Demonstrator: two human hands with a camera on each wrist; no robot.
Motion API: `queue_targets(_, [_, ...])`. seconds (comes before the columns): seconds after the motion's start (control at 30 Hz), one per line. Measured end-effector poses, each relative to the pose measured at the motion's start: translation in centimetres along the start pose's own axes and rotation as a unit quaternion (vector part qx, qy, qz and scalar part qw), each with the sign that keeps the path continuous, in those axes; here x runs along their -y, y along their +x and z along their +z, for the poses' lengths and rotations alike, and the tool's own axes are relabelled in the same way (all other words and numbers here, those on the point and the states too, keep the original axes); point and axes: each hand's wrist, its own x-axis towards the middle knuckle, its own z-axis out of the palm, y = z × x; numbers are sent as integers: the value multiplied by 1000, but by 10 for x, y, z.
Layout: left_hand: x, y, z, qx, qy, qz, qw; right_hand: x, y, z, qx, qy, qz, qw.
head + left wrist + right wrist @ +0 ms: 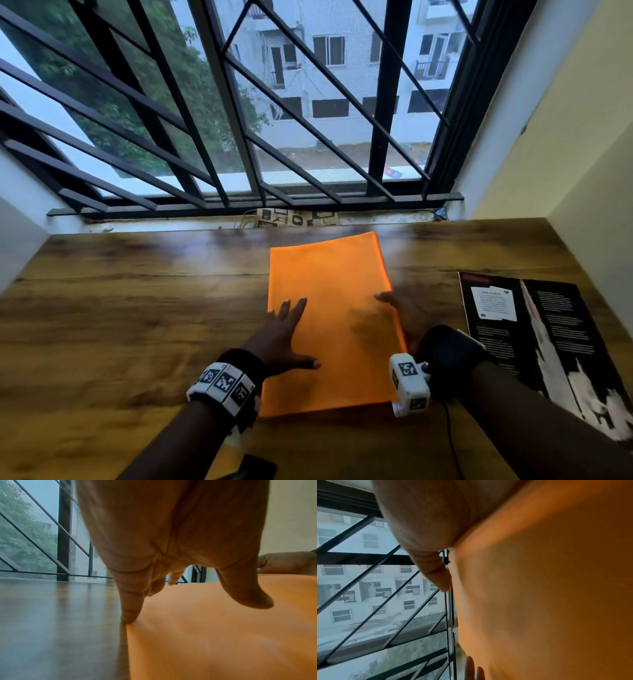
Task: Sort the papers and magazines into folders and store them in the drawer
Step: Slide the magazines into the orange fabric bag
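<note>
an orange folder (329, 318) lies flat in the middle of the wooden desk (137, 301), its long side running from near to far. the left hand (284, 337) rests palm-down on the folder's left part, fingers straight and spread, thumb out to the right; in the left wrist view one fingertip (128, 618) touches the folder's left edge. the right hand (406, 317) is at the folder's right edge, thumb on top; whether its fingers curl under the edge i cannot tell. a dark magazine (534, 339) lies on the desk to the right, apart from the folder. the barred window (239, 102) stands beyond the far edge.
</note>
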Motion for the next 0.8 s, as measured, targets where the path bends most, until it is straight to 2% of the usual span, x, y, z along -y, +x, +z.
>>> queue_targets(0.1, [3,-1,0,4,10,-4,1000,1,2,-3,19,-10,2,1000])
queue_targets(0.27, [8,-5,2,37,67,-33,997,-6,-4,-1,-38,-113,10,993])
queue_targets(0.4, [12,-11,1,45,109,-49,992,-21,3,-6,-93,-291,-23,952])
queue_targets(0.53, [19,-20,-7,45,161,-68,984,-29,2,-3,-83,-390,-94,912])
queue_targets(0.6, [15,-22,-12,20,202,-72,977,-30,-6,-4,-94,-415,-118,897])
queue_targets(0.67, [0,-21,-17,-42,240,-52,969,-31,-17,-9,-127,-410,-126,894])
queue_targets(0.8, [-45,-9,-15,-154,227,48,960,-28,-41,-20,-227,-368,-144,890])
